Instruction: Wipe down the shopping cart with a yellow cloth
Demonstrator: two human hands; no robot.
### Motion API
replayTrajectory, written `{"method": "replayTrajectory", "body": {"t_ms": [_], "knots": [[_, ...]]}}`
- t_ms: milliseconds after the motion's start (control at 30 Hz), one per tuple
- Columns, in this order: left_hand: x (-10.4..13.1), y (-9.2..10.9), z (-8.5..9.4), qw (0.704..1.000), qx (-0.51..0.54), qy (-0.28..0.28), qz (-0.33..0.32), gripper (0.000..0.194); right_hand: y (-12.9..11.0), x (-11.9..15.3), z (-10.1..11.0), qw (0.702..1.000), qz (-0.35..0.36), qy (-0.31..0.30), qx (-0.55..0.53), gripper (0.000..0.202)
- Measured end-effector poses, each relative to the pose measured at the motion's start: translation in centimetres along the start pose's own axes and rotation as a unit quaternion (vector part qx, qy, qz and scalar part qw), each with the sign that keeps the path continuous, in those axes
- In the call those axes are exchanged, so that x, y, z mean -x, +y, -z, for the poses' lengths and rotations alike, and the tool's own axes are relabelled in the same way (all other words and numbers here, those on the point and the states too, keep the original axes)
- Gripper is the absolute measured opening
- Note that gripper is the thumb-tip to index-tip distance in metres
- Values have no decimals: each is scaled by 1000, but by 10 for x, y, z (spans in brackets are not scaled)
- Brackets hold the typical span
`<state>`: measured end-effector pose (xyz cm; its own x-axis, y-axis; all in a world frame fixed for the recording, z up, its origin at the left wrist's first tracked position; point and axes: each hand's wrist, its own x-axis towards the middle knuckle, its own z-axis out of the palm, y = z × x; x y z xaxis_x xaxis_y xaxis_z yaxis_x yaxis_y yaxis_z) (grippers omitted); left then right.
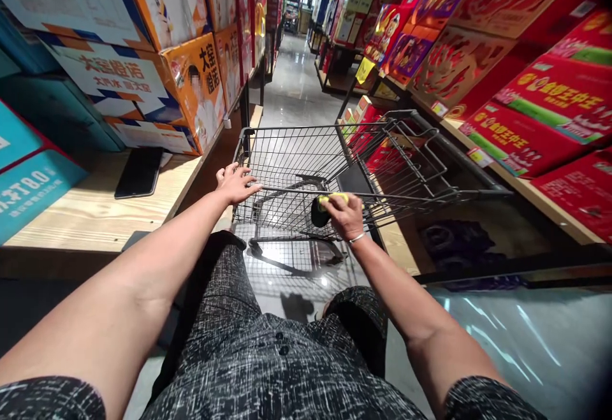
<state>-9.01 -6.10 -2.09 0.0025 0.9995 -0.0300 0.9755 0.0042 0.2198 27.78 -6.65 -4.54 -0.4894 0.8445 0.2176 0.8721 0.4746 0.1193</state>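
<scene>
A black wire shopping cart (296, 152) stands sideways across the aisle in front of me, its handle end toward the right shelf. My left hand (235, 184) rests on the cart's near left corner, fingers spread and holding nothing. Closed round a yellow and black cloth-like item (321, 211), my right hand (345, 216) is at the cart's near top rail. The item's dark part hangs to the left of the fingers. Its exact shape is partly hidden by the hand.
On the left wooden shelf (90, 210) lies a black phone (139, 172), beside stacked orange and white cartons (191, 88). Red gift boxes (557, 98) fill the right shelf. The tiled aisle (294, 82) runs ahead beyond the cart.
</scene>
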Motion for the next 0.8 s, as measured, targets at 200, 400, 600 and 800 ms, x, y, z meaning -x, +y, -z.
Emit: {"method": "replayTrajectory", "body": {"t_ms": [200, 400, 600, 800], "knots": [[9, 27, 8, 999, -23, 40, 27, 59, 9, 7, 2, 996, -54, 76, -2, 46], [16, 76, -10, 995, 54, 5, -88, 52, -39, 15, -66, 997, -71, 13, -25, 42], [9, 76, -24, 994, 56, 39, -90, 44, -54, 4, -85, 997, -31, -68, -30, 38], [-4, 62, -17, 996, 42, 34, -72, 45, -35, -1, -68, 995, 58, -71, -40, 32]]}}
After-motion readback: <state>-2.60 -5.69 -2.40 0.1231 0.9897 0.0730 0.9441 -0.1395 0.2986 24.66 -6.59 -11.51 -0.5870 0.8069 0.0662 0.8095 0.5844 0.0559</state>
